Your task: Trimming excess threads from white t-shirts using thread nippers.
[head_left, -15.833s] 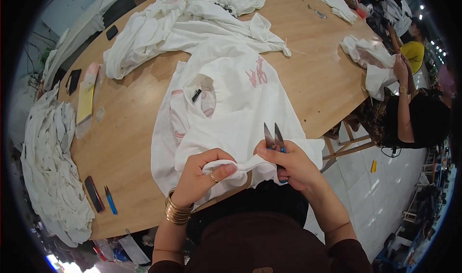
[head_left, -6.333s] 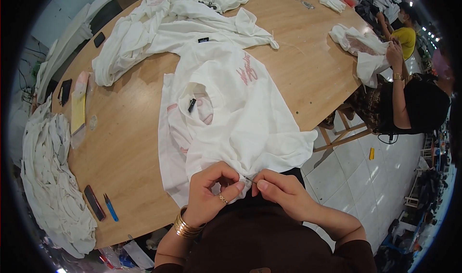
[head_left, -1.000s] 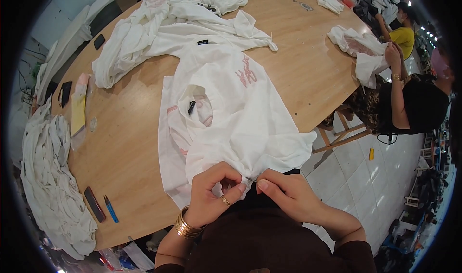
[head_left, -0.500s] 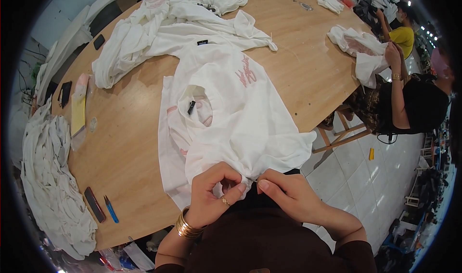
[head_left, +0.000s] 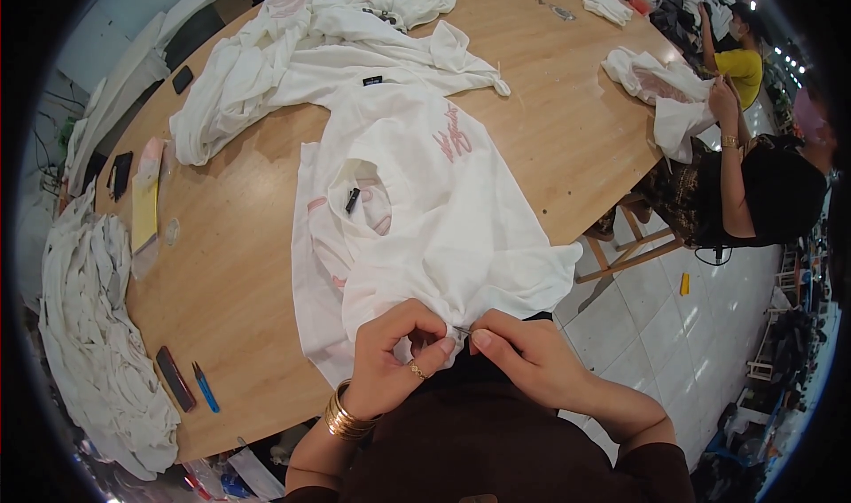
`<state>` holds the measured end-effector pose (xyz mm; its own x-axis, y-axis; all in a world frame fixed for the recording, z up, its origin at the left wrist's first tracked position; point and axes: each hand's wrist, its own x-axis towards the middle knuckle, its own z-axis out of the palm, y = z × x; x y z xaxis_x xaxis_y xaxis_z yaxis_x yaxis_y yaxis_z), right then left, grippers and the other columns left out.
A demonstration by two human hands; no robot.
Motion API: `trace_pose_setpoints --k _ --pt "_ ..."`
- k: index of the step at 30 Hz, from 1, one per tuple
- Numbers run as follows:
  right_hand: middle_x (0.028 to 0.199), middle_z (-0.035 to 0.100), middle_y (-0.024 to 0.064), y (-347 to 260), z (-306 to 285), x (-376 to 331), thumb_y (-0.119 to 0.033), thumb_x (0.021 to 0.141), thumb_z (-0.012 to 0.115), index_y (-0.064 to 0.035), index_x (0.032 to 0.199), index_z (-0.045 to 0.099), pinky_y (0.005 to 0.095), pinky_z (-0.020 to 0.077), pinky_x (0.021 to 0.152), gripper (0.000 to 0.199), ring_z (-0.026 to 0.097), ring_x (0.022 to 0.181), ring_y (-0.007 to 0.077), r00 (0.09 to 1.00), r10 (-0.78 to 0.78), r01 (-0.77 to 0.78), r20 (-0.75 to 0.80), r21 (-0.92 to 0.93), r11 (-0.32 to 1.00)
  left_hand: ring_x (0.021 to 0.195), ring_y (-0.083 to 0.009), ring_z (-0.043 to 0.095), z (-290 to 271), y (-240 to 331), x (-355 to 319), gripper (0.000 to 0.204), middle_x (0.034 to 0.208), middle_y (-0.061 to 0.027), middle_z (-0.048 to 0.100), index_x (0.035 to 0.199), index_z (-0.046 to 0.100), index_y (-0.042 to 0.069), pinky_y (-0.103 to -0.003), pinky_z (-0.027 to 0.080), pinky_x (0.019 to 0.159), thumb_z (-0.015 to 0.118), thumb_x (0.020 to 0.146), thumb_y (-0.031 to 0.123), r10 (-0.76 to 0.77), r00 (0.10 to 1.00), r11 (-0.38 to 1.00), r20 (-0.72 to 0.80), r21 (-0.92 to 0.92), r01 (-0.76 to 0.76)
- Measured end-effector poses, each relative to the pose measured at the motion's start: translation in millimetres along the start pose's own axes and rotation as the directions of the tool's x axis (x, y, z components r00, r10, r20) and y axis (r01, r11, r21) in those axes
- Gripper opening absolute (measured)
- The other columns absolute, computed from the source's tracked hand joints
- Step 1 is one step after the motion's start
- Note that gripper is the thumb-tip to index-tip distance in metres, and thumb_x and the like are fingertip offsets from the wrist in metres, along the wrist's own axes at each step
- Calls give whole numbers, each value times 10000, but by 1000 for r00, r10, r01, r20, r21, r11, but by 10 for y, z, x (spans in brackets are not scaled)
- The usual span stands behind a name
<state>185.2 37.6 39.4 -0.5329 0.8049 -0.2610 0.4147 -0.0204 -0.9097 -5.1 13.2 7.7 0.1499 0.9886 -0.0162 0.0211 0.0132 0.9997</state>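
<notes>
A white shirt with red script lettering on its chest lies on the wooden table and hangs over the near edge into my lap. Its neck opening, with a black label inside, faces up. My left hand is closed, thumb and forefinger pinching a gathered bit of the shirt. Close on its right, my right hand is closed too and pinches a thin, dark metal pointed tool whose tip meets the pinched cloth. Most of this tool is hidden in my fingers, so its exact kind cannot be made out.
White garments are heaped at the far side, and a stack of white cloth lines the left edge. Blue tweezers and a dark phone-like slab lie nearby. At right, a seated person handles another white garment.
My right hand has shifted slightly left, bringing its fingertips nearer to my left hand. The left hand and the shirt have hardly moved.
</notes>
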Motion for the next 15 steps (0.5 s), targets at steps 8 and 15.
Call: trace_pose_setpoints --k 8,15 --pt "615 532 101 54 21 3 -255 913 483 -60 893 542 307 400 500 205 521 515 228 996 -62 62 -58 -8 998 610 -77 463 1 12 5 70 721 -11 539 782 578 15 -207 381 567 633 738 11 18 1000 1000 6 -14 -18" --pt "626 530 98 103 18 1 -261 920 467 -56 890 535 305 403 517 218 521 532 226 999 -38 40 -33 58 998 610 -79 465 -12 6 5 69 727 -12 540 777 580 16 -209 379 559 634 736 5 8 1000 999 13 -31 -7"
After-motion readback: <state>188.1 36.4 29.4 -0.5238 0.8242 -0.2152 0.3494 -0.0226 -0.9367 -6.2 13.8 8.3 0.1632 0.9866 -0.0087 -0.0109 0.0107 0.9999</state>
